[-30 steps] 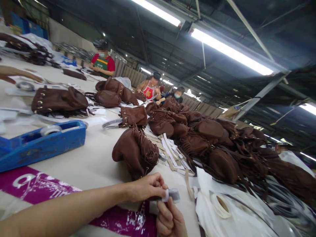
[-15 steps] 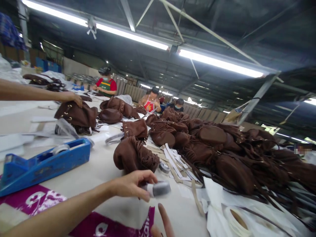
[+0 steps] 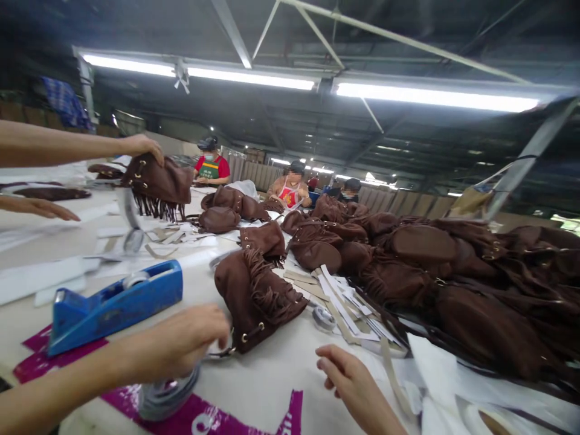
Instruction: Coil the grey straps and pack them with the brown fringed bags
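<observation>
My left hand [image 3: 193, 338] hangs over the table, smeared by motion; its fingers look bent, and I cannot tell whether they hold anything. Just below it, a grey, ring-shaped roll [image 3: 167, 396] rests on purple printed plastic [image 3: 217, 420]. My right hand [image 3: 351, 383] is open at the lower right, fingers loosely bent and holding nothing. Between and beyond my hands lies a brown fringed bag [image 3: 256, 302] with metal eyelets. A small grey tape roll [image 3: 323, 318] sits right of that bag.
A blue tape dispenser [image 3: 115, 308] stands at left. Another person's hand [image 3: 142, 146] grips a brown bag [image 3: 158, 181]. Brown bags [image 3: 480, 320] are heaped at right beside paper strips [image 3: 342, 302]. Several people work beyond the table.
My left hand has moved left and no longer shows the grey roll between its fingers. My right hand has come further into view. The nearest bag now shows eyelets; the neighbour's bag is lifted.
</observation>
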Demonstrator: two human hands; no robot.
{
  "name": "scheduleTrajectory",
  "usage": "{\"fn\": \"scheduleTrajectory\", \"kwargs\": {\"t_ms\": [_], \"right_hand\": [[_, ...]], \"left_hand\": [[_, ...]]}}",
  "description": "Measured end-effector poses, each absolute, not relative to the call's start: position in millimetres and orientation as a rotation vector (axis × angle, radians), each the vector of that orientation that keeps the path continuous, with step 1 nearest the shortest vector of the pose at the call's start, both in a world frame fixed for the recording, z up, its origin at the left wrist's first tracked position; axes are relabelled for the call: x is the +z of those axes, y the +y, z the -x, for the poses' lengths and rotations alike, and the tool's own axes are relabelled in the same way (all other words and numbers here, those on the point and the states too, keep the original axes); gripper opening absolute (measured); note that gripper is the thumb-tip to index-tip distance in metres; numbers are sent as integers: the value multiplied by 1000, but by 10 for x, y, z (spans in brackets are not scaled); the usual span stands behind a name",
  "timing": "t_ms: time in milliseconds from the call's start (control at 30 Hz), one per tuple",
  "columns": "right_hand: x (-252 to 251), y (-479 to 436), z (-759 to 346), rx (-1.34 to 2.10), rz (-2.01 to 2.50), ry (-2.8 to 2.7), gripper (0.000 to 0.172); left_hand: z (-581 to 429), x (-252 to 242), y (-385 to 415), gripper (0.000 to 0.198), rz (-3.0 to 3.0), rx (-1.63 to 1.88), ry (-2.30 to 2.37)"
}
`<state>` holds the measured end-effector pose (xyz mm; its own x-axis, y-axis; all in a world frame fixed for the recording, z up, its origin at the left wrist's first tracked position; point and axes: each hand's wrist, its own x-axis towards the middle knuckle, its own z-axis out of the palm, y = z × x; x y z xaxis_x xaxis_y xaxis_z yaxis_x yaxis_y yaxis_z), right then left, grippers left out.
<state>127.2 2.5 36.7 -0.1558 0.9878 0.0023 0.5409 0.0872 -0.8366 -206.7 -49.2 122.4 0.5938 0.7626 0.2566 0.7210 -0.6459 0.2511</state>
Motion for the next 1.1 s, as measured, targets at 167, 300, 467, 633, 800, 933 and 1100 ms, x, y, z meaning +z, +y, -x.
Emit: {"fn": "scheduleTrajectory", "kwargs": {"t_ms": [167, 300, 467, 633, 800, 933, 1100], "right_hand": [[302, 425, -977, 593, 1447, -2018, 25], [322, 670, -867, 119, 1577, -2106, 24], [382, 924, -767, -288, 1624, -2208, 34], [290, 1033, -675, -406, 1570, -2322, 14], [203, 1089, -636, -555, 1441, -2360, 29], [252, 1197, -598, -665, 1396, -2383, 25], [273, 1043, -657, -696, 1311, -2456, 19]], "left_hand": [[1319, 965, 8, 58, -3002, 620, 1221], [1310, 742, 489, 28, -2908, 625, 1482], [1730, 594, 740, 23, -2649, 840, 1556], [1891, 536, 617, 28, -2369, 1092, 1669], [1690, 640, 423, 55, -3035, 760, 1229], [1669, 641, 538, 28, -3159, 522, 1299], [2007, 555, 722, 17, -3120, 487, 1591]]}}
